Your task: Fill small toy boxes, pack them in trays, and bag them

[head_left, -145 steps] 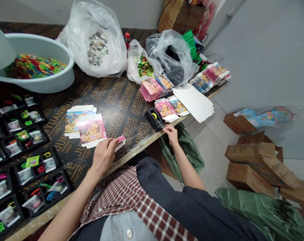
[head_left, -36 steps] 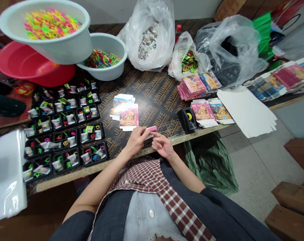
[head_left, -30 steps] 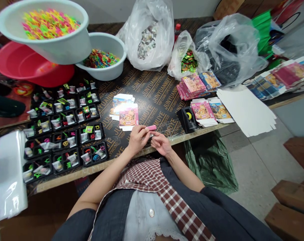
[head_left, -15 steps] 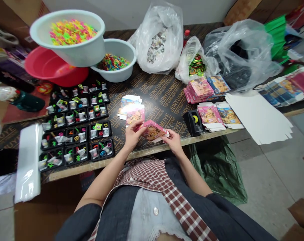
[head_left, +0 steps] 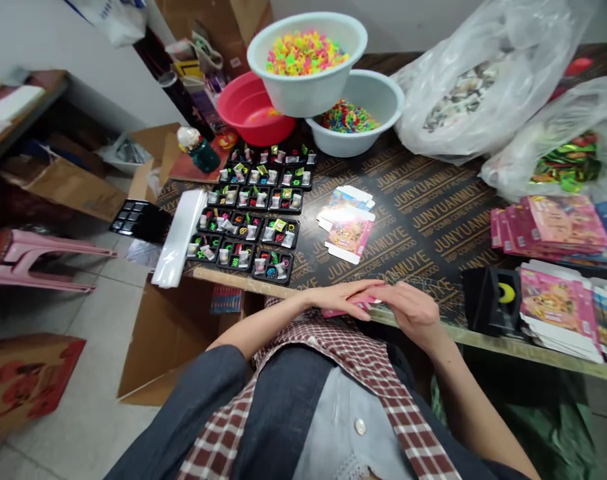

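Pink printed carton [head_left: 339,313], folded flat, lying low between both hands at table edge; most of it hidden, only thin pink strip and pale edge showing under fingers. Left hand [head_left: 337,298] lies palm-down across it, fingers extended toward right hand [head_left: 408,309]. Right hand curled, fingertips [head_left: 374,291] meeting left fingers above carton. Just beyond, flat carton blank [head_left: 350,241] with cartoon print, pink panel, white tabs, overlapping second blank [head_left: 346,206], blue-toned, tilted slightly on table.
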`<action>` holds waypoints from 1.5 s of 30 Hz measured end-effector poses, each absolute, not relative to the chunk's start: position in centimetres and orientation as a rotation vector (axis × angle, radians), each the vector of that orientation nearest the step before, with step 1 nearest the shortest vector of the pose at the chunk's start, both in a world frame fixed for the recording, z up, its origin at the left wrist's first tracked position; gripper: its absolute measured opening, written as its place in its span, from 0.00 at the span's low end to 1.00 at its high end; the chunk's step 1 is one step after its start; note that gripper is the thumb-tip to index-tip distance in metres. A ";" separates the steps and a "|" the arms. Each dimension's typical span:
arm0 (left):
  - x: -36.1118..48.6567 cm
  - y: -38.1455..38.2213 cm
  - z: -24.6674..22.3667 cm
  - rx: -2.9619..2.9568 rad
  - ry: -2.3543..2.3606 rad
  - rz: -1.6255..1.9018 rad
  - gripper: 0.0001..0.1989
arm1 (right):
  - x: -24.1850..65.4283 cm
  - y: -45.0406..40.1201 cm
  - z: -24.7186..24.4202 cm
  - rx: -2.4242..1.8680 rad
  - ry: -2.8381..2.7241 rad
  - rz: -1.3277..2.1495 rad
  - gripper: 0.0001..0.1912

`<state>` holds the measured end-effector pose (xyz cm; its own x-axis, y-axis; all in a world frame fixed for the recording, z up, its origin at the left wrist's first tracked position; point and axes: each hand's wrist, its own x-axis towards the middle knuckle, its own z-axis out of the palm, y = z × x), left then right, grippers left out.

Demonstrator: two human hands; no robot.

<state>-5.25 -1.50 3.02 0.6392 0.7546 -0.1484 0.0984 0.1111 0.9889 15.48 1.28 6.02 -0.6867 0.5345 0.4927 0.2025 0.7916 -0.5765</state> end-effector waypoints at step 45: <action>-18.3 -8.8 4.2 1.777 2.192 0.604 0.54 | 3.8 5.4 2.3 -0.446 -2.665 0.932 0.48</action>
<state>-18.33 -8.83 4.24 -0.2214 0.9733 0.0610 0.8673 0.1679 0.4687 3.83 5.44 2.27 -0.9123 0.3766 0.1611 0.1940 0.7438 -0.6396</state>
